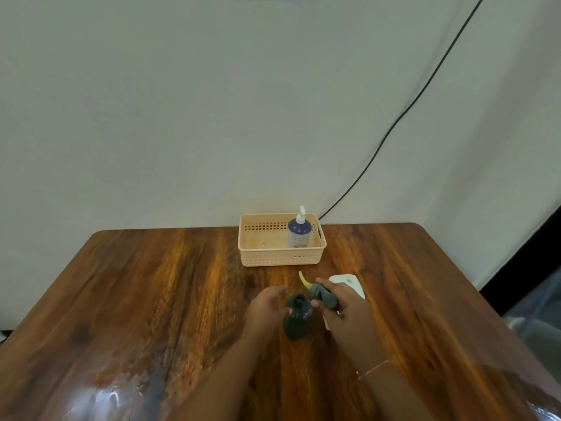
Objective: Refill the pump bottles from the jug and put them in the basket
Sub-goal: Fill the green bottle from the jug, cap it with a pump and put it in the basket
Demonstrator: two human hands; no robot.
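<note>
A dark pump bottle [297, 319] stands on the wooden table [151, 299] with its neck uncovered. My left hand [265, 305] holds it from the left side. Just right of it, my right hand [343, 308] grips the bottle's grey pump head [323, 294], whose yellow tube [303, 280] points up and to the left. A white jug [349, 282] sits behind my right hand, mostly hidden by it. Farther back is a peach basket [280, 258]. A blue pump bottle with a white pump [299, 233] stands upright in the basket's right half.
The table's back edge meets a pale wall. A black cable [394, 123] runs down the wall to behind the basket. The table's right edge drops off near a dark area at the far right.
</note>
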